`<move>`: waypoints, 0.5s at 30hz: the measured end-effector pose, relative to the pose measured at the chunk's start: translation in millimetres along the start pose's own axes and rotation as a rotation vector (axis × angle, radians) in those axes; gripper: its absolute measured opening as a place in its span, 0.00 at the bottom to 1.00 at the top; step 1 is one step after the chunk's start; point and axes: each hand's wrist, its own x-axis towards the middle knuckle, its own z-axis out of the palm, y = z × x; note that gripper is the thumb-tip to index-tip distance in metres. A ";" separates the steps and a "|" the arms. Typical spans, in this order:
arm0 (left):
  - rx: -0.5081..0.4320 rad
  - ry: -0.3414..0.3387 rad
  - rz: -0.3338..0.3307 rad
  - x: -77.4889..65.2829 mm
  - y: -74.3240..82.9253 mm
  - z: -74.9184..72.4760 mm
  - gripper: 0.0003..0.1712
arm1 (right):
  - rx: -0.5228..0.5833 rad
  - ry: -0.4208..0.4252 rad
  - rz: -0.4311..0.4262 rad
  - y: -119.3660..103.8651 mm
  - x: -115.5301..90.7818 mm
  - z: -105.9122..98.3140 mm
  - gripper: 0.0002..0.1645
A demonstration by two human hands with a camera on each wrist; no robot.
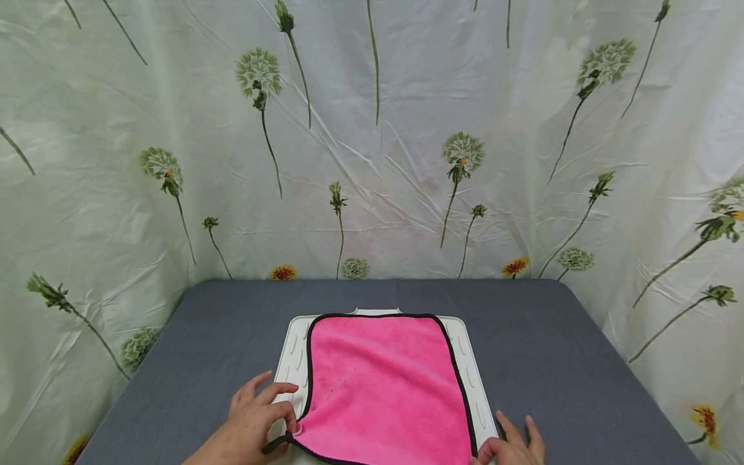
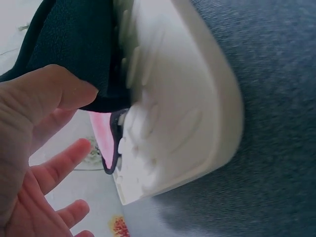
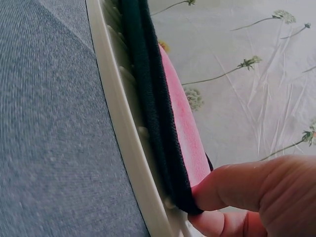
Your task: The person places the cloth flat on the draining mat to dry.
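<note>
A pink cloth [image 1: 383, 381] with a black border lies spread over a white ridged washboard [image 1: 468, 361]. My left hand [image 1: 247, 416] pinches the cloth's near left corner, where the edge bunches and a small dark tab sticks out. In the left wrist view that corner is lifted off the board, baring the cloth's dark underside [image 2: 74, 44]; the other fingers are spread. My right hand [image 1: 514, 445] is at the near right corner, low in the head view. Its thumb and finger pinch the black edge [image 3: 175, 163] in the right wrist view, right above the board's rim.
Beneath the board is a table with a grey cloth cover [image 1: 552, 368], reaching out to both sides. Behind it hangs a pale curtain [image 1: 395, 161] printed with dandelions, which also runs along the left and right sides.
</note>
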 end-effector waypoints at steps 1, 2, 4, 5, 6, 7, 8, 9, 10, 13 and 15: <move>-0.017 -0.020 -0.006 -0.8 -1.1 1.1 0.24 | -0.001 -0.006 0.010 -0.7 0.0 -0.9 0.23; -0.022 -0.025 -0.002 -1.2 -2.5 2.7 0.25 | 0.001 -0.011 0.019 -0.8 0.1 -1.2 0.23; -0.031 -0.052 -0.017 -1.6 -3.6 5.2 0.25 | -0.011 -0.019 0.030 -0.2 0.7 -1.3 0.23; -0.029 -0.062 -0.021 -1.6 -3.9 6.4 0.26 | -0.004 -0.014 0.033 0.5 0.2 -1.3 0.23; -0.022 -0.067 -0.022 -1.6 -3.9 7.7 0.26 | 0.005 -0.011 0.035 0.7 0.2 -1.7 0.23; -0.013 -0.071 -0.026 -1.6 -3.8 8.9 0.26 | 0.005 -0.001 0.025 1.5 0.2 -1.6 0.23; -0.003 -0.069 -0.023 -1.5 -3.9 10.1 0.25 | 0.007 0.003 0.019 2.2 0.1 -1.8 0.23; -0.001 -0.073 -0.024 -1.7 -3.7 10.9 0.24 | 0.008 0.004 0.015 2.6 0.3 -2.1 0.23; 0.007 -0.071 -0.017 -1.9 -3.7 11.6 0.24 | 0.011 0.003 0.013 3.1 0.7 -2.4 0.23; 0.010 -0.076 -0.011 -2.1 -3.7 13.2 0.22 | 0.010 -0.011 0.022 3.7 2.4 -3.7 0.22; 0.014 -0.078 -0.001 -1.8 -4.3 13.6 0.22 | 0.007 -0.027 0.041 3.1 3.9 -4.5 0.21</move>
